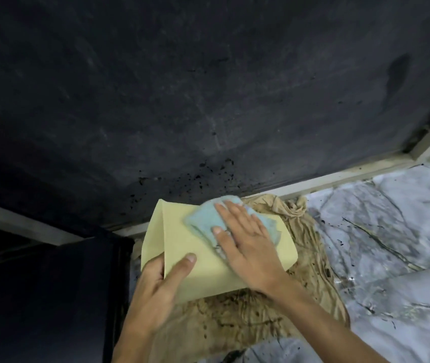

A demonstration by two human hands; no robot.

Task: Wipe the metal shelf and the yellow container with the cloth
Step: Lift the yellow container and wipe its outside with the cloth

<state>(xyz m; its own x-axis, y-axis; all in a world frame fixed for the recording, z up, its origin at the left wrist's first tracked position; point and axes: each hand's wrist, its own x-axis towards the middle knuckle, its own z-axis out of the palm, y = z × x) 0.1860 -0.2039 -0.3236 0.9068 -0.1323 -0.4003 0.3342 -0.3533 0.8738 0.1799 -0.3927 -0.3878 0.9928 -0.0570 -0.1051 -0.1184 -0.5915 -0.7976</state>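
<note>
The yellow container (203,258) is laid on a stained tan rag (300,226) on the marbled floor (392,218), its contents hidden; its near corner is clasped by the left hand (158,292); the light-blue cloth (203,218) is pressed flat on its top by the right hand (245,242), fingers spread; the black wall (182,87) behind is hard to make out.

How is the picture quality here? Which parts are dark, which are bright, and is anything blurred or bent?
Head view: the black wall and the lower left corner are very dark, with little detail; the yellow container, the blue cloth and both hands are well lit; the marble floor is brightest, with small glare spots; the left hand is slightly motion-blurred; the pale baseboard bends from wide-angle distortion.
</note>
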